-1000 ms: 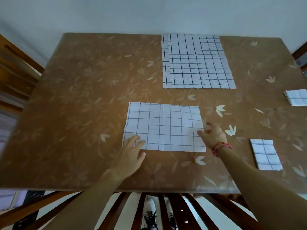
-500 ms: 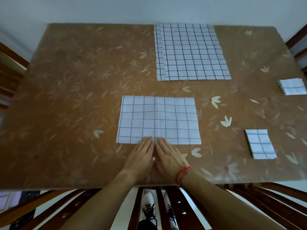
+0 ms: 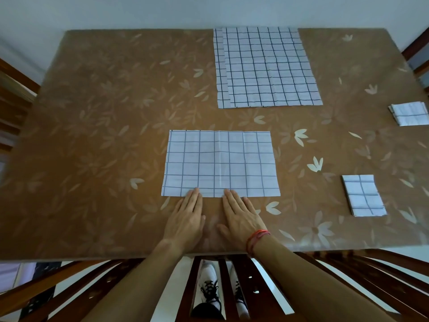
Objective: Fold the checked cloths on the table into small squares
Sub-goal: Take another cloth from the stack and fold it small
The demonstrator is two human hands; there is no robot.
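Head view, seen from my remote station: the half-folded cloth (image 3: 220,163) lies flat as a rectangle on the glossy brown table (image 3: 92,135), and I place everything else from it. At its near edge the left hand (image 3: 185,219) and the right hand (image 3: 241,219), the latter with a red wristband (image 3: 256,238), lie palm-down and a little apart. Their fingers are straight, only the fingertips rest on the fabric, and neither hand grasps anything. Beyond the cloth's far edge and slightly to the right sits the stack of unfolded cloths (image 3: 267,68), its layers offset. Well off to the right of the cloth lies one small folded square (image 3: 363,196), and farther right and farther back a second folded piece (image 3: 411,113) sits at the frame's edge. I judge the main danger to be slippage. The table cover looks slick, so flat fingers pressing or sweeping along that near edge could push the whole cloth away, or shear its top layer over the lower one and leave the edges out of line. A pale crease runs down the cloth's middle, and a fold made off that line would, I think, give a lopsided square. A wide swing of the right arm might also disturb the finished square on that side.
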